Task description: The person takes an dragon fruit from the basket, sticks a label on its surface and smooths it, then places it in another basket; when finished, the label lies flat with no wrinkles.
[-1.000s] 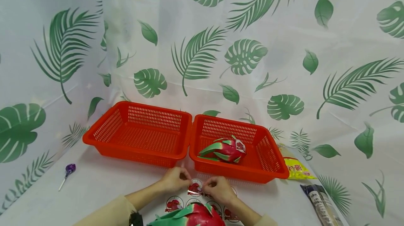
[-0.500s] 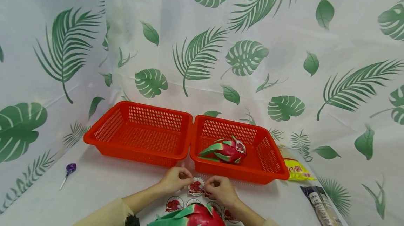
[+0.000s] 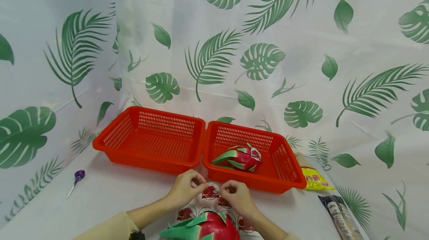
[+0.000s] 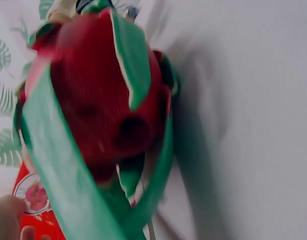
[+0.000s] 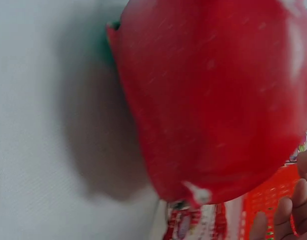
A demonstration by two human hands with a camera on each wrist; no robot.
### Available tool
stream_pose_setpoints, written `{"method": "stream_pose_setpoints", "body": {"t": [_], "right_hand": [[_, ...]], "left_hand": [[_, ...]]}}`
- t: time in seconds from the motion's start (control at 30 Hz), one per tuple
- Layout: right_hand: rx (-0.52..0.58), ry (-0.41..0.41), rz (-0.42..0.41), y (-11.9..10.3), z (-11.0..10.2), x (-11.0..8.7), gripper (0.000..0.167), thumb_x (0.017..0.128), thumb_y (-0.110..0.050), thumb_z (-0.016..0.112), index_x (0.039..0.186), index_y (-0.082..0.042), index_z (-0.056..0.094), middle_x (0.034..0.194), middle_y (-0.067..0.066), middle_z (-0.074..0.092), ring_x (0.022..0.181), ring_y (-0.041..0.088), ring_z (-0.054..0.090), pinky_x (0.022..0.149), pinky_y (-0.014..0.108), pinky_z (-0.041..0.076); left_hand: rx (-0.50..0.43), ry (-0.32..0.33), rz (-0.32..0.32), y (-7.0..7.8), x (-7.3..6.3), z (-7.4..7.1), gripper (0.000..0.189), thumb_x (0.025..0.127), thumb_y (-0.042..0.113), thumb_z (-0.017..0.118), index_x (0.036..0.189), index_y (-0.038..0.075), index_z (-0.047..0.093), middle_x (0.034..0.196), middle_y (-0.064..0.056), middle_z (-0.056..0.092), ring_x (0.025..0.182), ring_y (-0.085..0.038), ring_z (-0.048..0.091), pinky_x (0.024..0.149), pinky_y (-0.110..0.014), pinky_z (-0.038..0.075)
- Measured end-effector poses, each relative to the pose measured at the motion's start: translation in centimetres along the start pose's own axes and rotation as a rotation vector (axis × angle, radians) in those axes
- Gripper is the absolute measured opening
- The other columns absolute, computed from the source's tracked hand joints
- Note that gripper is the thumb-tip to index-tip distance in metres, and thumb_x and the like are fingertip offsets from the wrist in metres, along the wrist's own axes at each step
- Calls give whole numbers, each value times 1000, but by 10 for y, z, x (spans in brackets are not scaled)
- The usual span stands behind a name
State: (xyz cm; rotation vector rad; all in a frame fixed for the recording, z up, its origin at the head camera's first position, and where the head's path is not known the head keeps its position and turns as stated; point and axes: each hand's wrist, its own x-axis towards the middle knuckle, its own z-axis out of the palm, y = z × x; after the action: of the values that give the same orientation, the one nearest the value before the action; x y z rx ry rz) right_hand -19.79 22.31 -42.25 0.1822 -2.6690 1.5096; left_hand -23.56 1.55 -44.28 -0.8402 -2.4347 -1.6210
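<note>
A round dragon fruit sticker [image 3: 210, 191] is held up between my two hands, above a sheet of similar stickers [image 3: 187, 212]. My left hand [image 3: 185, 191] pinches its left edge; the left wrist view shows the thumb on the sticker's rim. On the other side, my right hand [image 3: 238, 199] has thumb and index finger pinched at its right edge. Close to me, below the hands, a red and green dragon fruit [image 3: 214, 227] lies on the table and covers part of the sheet. It fills much of both wrist views.
Two red baskets stand behind the hands. The left basket [image 3: 100, 141] is bare inside; the right basket [image 3: 291, 180] holds a stickered dragon fruit [image 3: 244, 158]. A purple lollipop [image 3: 79, 175] lies at left. A yellow bag [image 3: 315, 178] and a dark package [image 3: 340, 214] lie at right.
Both hands have moved slightly up and away from me with the sticker, which stands further from the sheet's lower row. The dragon fruits stay where they were.
</note>
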Motion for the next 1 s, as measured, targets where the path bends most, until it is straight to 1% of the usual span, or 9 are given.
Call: {"method": "stream_pose_setpoints", "body": {"t": [0.1, 0.23, 0.4, 0.47, 0.6, 0.67, 0.77, 1.0], "right_hand": [[-12, 41, 1, -6, -4, -2, 8, 82, -14, 70, 81, -7, 68, 67, 0, 57, 62, 13, 50, 52, 21, 41], [-25, 94, -14, -15, -10, -6, 7, 81, -14, 71, 79, -8, 67, 67, 0, 56, 61, 13, 49, 51, 21, 41], [-49, 137, -58, -26, -14, -10, 10, 81, -15, 72, 75, -10, 66, 64, -1, 55, 59, 12, 50, 52, 22, 41], [-65, 152, -68, -29, -16, -11, 13, 82, -19, 73, 73, -12, 66, 63, -2, 54, 58, 11, 48, 50, 21, 39], [-83, 170, -47, -34, -19, -15, 18, 82, -25, 74, 71, -15, 65, 61, -3, 53, 55, 10, 45, 46, 20, 35], [-77, 165, -31, -36, -21, -18, 19, 82, -26, 74, 71, -14, 64, 60, -2, 52, 54, 11, 44, 45, 21, 34], [-53, 144, -11, -39, -24, -24, 20, 82, -26, 74, 71, -13, 64, 60, -1, 52, 54, 11, 44, 46, 22, 35], [-38, 135, 0, -48, -32, -37, 21, 82, -25, 73, 71, -11, 63, 60, 0, 52, 55, 12, 46, 47, 23, 38]], "left_hand": [[20, 40, 35, 7, 0, 1, 11, 87, 25, 69, 83, 15, 64, 86, 7, 56, 78, -10, 57, 68, -23, 51], [29, 65, 56, 19, 1, 0, 12, 87, 26, 69, 82, 16, 64, 86, 7, 56, 77, -10, 56, 69, -24, 51], [16, 75, 56, 31, 2, -3, 12, 87, 28, 69, 80, 18, 65, 86, 8, 56, 78, -9, 55, 70, -26, 51], [8, 69, 47, 35, 2, -4, 14, 87, 30, 69, 80, 19, 65, 87, 8, 57, 78, -9, 55, 70, -25, 50], [0, 55, 29, 43, 1, -5, 17, 87, 34, 68, 80, 19, 65, 87, 7, 57, 78, -10, 56, 70, -24, 50], [1, 52, 20, 47, 0, -5, 18, 87, 35, 68, 80, 19, 65, 87, 8, 57, 78, -10, 56, 70, -24, 50], [9, 45, -4, 54, -2, -5, 17, 87, 35, 68, 81, 19, 64, 86, 9, 57, 78, -10, 55, 71, -24, 49], [-20, -36, -84, 73, -4, -9, 16, 84, 33, 69, 80, 18, 68, 82, 8, 59, 77, -12, 56, 68, -28, 48]]}}
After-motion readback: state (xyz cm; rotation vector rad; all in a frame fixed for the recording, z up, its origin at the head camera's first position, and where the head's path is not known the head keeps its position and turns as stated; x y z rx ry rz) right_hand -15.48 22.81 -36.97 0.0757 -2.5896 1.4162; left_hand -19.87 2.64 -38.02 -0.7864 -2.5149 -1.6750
